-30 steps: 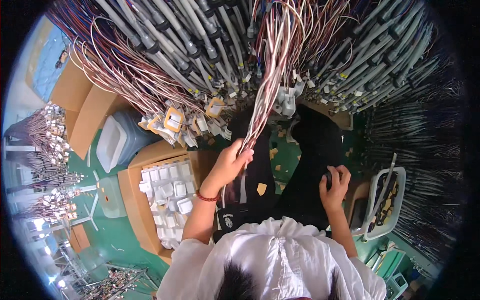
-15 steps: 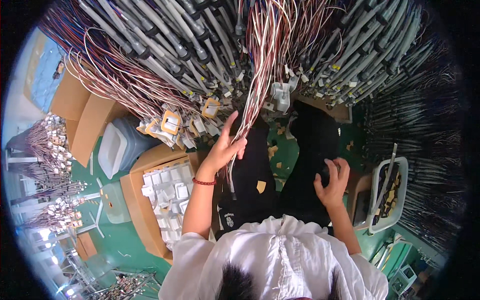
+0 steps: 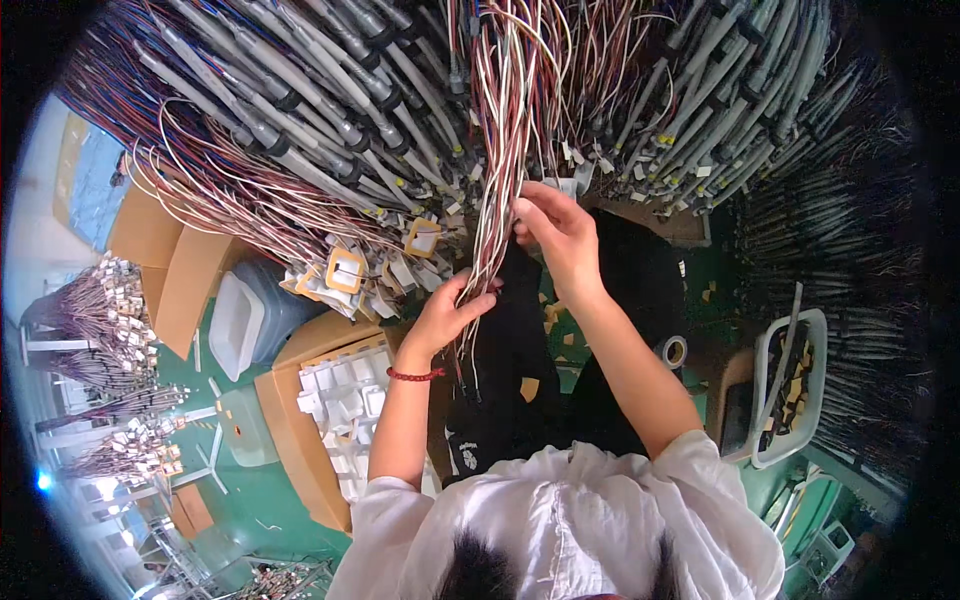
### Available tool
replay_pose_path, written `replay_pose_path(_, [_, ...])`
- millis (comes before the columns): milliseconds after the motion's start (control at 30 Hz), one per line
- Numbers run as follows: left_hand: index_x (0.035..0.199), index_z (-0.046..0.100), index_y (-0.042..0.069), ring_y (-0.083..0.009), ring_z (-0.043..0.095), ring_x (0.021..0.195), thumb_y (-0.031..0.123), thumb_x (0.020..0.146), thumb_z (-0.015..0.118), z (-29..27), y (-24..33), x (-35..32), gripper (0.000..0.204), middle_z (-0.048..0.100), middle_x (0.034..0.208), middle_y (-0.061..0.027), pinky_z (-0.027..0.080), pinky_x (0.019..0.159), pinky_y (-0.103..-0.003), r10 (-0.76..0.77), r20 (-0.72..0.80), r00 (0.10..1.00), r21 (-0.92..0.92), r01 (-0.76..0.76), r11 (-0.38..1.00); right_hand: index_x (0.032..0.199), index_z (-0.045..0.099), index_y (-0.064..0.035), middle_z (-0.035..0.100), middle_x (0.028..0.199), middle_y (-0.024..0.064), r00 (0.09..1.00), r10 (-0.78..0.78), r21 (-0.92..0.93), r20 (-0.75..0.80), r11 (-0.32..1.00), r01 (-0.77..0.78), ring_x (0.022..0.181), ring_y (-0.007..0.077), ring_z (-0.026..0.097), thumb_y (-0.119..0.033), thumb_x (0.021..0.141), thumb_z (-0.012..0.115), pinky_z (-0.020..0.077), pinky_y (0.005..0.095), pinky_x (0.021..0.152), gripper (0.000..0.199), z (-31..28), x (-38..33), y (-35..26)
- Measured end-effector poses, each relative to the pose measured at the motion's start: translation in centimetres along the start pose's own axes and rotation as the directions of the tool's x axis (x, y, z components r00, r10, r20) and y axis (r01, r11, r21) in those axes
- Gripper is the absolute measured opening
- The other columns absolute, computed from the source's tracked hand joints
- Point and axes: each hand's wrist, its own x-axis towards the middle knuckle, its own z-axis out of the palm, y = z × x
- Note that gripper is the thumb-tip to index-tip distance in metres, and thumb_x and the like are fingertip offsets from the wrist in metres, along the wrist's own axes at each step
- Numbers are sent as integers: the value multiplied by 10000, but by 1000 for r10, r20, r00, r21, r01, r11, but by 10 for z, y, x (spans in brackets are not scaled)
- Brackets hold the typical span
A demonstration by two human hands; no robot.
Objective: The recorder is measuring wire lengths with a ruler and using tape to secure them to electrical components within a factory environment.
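Note:
A long bundle of thin brown and white wires (image 3: 497, 150) hangs down in front of me. Near its lower end my left hand (image 3: 452, 318) is closed round it, and loose wire tips stick out below. Higher up, my right hand (image 3: 562, 238) is at the bundle's right edge, thumb and forefinger drawn together on some of the wires; the exact strands are hidden. By my right thigh a roll of tape (image 3: 672, 352) is visible. Left of the bundle hang more wires ending in white connectors and a square orange-rimmed piece (image 3: 345, 270).
Thick grey sleeved cables (image 3: 300, 90) hang in rows ahead. On the left stand an open carton (image 3: 290, 440) of white parts and a grey-blue bin (image 3: 265, 315). A white tub (image 3: 815, 400) with dark and tan pieces stands right. Tan scraps litter the green floor.
My right hand has moved from beside my right thigh up to the bundle. My left fingers have closed further round the wires. The tape roll shows near where the right hand was.

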Motion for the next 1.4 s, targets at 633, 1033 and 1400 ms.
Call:
replay_pose_path(633, [984,592,-5,-86,602,833,257,902,625,3,-6,17,276,668,873,-44,467,756,-239,56,-102,993,-18,-58,998,968,599,-1,602,882,68,931,109,-436,348,898,58,833,198,581,-90,950,509,457,327,815,128,-39,-96,16])
replay_pose_path(1033, [1111,523,19,-353,617,860,177,848,565,32,-25,6,309,632,878,-192,496,716,-462,377,-330,865,785,29,619,1029,572,7,588,798,66,871,391,-309,298,903,-300,775,145,563,-173,995,425,465,285,764,235,-30,-143,45])
replay_pose_path(1400, [1236,455,-44,-383,537,1041,402,814,667,6,-51,-23,650,570,1140,-215,429,896,-438,419,-513,749,504,-132,853,1024,610,-1,641,915,64,885,304,-751,352,656,73,848,156,565,-137,977,464,438,293,822,205,-32,-131,48])
